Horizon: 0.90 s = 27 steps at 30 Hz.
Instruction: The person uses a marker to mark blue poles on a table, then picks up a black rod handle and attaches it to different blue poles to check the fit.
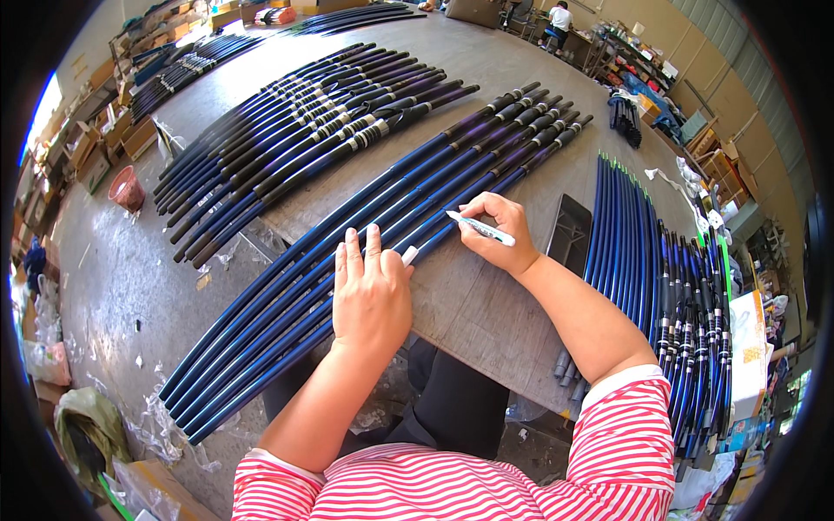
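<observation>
A row of dark blue fishing rods (382, 195) lies slantwise across the wooden table (469, 304), their black grip ends at the far right. My left hand (372, 300) rests on the rods, some fingers stretched over them. A small white piece, which looks like a marker cap (409, 255), sticks out beside its thumb, apparently held there. In my right hand (499, 227) is a white marker (480, 227), gripped like a pen. Its tip points left, at or just above the nearest rods; whether it touches cannot be made out.
Beyond lies a larger bundle of dark rods (304, 130). To my right are more blue rods (621, 252), black rod sections with pale bands (695, 321) and a dark open tray (569, 234). A reddish bucket (127, 189) stands on the floor at left. Another person (559, 22) sits far back.
</observation>
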Tool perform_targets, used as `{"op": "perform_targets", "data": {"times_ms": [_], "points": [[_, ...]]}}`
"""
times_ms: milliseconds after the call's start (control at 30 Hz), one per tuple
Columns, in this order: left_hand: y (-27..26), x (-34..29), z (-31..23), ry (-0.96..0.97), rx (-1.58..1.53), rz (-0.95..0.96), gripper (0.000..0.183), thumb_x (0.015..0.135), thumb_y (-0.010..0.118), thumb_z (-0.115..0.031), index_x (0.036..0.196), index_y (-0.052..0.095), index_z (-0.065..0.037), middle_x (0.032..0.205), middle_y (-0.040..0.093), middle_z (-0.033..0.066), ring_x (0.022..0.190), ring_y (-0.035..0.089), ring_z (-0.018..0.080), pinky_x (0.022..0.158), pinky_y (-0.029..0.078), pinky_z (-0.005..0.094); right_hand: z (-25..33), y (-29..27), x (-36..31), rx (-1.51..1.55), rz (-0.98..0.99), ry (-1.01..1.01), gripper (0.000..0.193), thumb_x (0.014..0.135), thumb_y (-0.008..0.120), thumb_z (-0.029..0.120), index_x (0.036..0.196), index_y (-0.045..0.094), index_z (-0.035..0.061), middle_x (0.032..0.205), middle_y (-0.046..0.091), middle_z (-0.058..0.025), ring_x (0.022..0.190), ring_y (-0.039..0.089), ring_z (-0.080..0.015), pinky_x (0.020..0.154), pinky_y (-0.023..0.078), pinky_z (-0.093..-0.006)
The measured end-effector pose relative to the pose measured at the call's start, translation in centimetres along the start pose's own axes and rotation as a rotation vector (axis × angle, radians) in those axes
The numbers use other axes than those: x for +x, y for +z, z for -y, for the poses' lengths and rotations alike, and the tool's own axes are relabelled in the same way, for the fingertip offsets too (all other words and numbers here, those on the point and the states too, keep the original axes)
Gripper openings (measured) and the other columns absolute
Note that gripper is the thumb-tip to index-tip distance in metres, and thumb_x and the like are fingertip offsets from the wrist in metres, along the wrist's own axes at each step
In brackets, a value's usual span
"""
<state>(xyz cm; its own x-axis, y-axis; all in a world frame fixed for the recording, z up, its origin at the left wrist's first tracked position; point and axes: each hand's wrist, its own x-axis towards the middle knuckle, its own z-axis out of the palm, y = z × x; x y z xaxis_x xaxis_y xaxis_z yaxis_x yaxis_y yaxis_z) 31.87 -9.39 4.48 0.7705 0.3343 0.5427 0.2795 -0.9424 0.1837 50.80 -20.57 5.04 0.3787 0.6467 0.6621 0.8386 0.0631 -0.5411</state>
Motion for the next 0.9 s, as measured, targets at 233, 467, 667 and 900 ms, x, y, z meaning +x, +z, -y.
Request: {"op": "perform_targets", "data": {"times_ms": [233,467,667,900], "points": [[0.10,0.03,-0.01,-0.002,0.007,-0.002,0.020,0.084,0.054,-0.016,0.085,0.048,0.002,0.122,0.048,0.0257,0.118,0.041,0.0444,0.100,0.031,0.0475,0.16,0.03,0.06,0.010,-0.006,-0.003,0.011,0.066,0.063,0.006,0.074,0.058,0.0002,0.069,0.057,-0.0079,0.061,0.059,-0.0140,0.057,0.048,-0.0245],[0.15,0.10,0.00,-0.004,0.003,-0.001,0.020,0.084,0.054,-0.017,0.085,0.048,0.002,0.122,0.048,0.0258,0.118,0.041,0.0445,0.100,0.030,0.0479,-0.05,0.00,0.13,0.010,0.000,0.000,0.011,0.066,0.063,0.006,0.075,0.058,0.0006,0.069,0.057,-0.0073,0.060,0.058,-0.0136,0.056,0.047,-0.0241],[0.17,0.01,0.01,-0.005,0.001,0.003,0.020,0.084,0.054,-0.017,0.085,0.048,0.002,0.122,0.048,0.0258,0.118,0.041,0.0446,0.101,0.030,0.0480,0.20,-0.02,-0.01,0.034,-0.013,0.033,0.011,0.067,0.064,0.006,0.075,0.058,0.0008,0.069,0.058,-0.0071,0.060,0.058,-0.0128,0.056,0.047,-0.0238],[0.11,-0.11,0.00,-0.004,0.002,-0.002,0.021,0.085,0.053,-0.019,0.085,0.048,0.002,0.123,0.048,0.0259,0.118,0.040,0.0452,0.101,0.029,0.0482,-0.55,-0.30,-0.26,0.167,-0.095,0.227,0.008,0.077,0.061,0.008,0.078,0.059,0.0011,0.069,0.060,-0.0027,0.064,0.056,-0.0066,0.058,0.045,-0.0212]]}}
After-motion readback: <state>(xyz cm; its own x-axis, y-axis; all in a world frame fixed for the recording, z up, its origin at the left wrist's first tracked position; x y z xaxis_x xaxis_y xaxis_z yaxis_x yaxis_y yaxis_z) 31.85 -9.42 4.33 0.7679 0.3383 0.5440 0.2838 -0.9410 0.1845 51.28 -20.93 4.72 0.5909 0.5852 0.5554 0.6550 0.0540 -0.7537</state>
